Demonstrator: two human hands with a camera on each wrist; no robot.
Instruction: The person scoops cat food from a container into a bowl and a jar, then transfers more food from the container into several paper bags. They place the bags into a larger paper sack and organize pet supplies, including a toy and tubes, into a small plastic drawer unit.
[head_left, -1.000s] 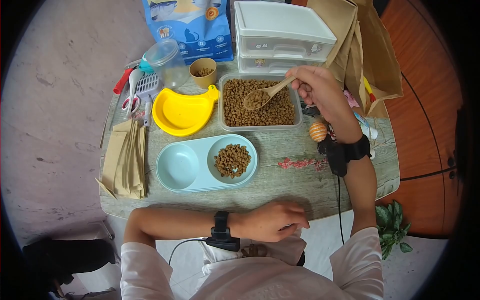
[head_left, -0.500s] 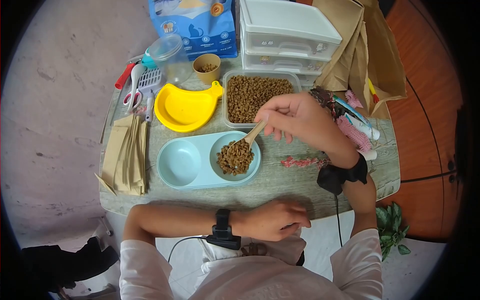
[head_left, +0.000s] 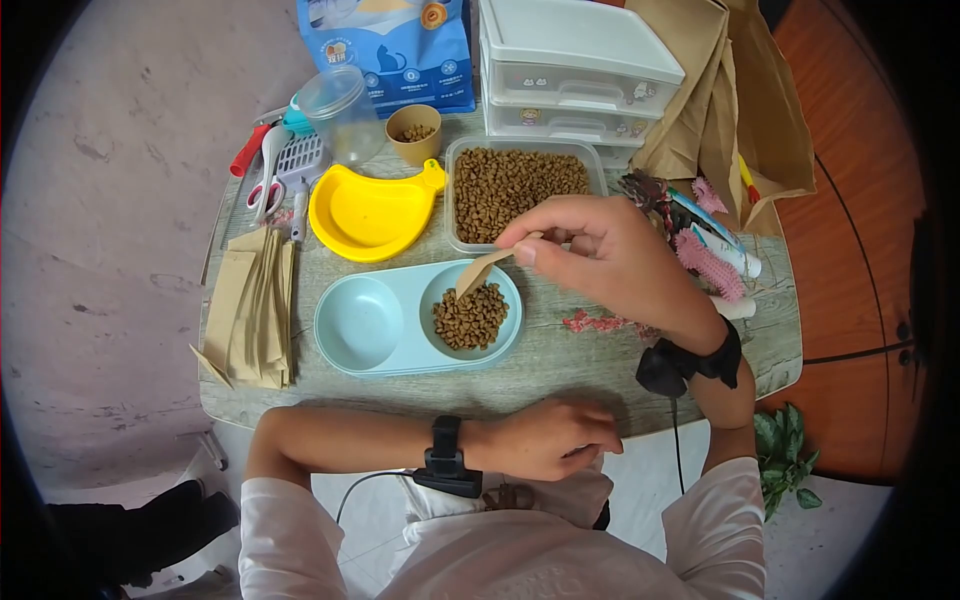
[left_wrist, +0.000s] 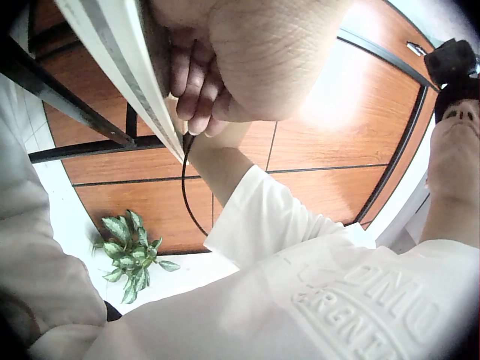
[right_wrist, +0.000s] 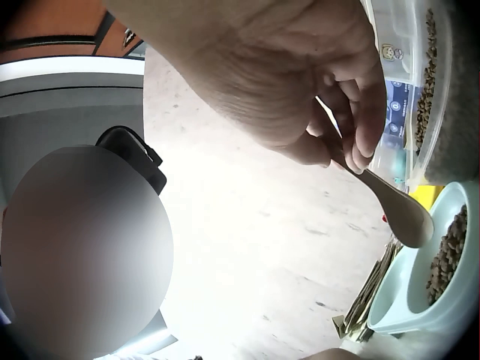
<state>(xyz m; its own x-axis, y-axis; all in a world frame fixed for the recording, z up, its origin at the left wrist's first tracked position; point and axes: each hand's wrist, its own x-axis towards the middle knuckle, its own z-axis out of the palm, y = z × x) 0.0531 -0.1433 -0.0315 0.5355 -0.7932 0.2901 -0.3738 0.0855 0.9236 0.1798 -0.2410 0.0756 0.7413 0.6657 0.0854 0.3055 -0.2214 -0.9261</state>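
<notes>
My right hand (head_left: 615,255) pinches the handle of a wooden spoon (head_left: 480,270) between thumb and fingers. The spoon's bowl is turned on its side over the right half of a pale blue double pet bowl (head_left: 410,350), close above a heap of brown kibble (head_left: 472,322). In the right wrist view the spoon (right_wrist: 409,221) shows its rounded back. Just beyond my right hand is a clear plastic container (head_left: 598,170) full of kibble. My left hand (head_left: 550,440) rests at the table's front edge, fingers loosely bent and holding nothing; its fingers (left_wrist: 196,94) hang beside the edge.
A yellow dish (head_left: 365,215) and a tan cup (head_left: 413,150) with kibble stand behind the bowl. Folded paper bags (head_left: 255,320) lie at left, pet toys (head_left: 710,265) at right. White drawers (head_left: 580,60) and a blue bag (head_left: 400,60) stand at the back.
My right hand has carried the spoon from the kibble container to the bowl's right half, and the spoon has tipped over, its kibble now in the heap. The left hand has stayed still.
</notes>
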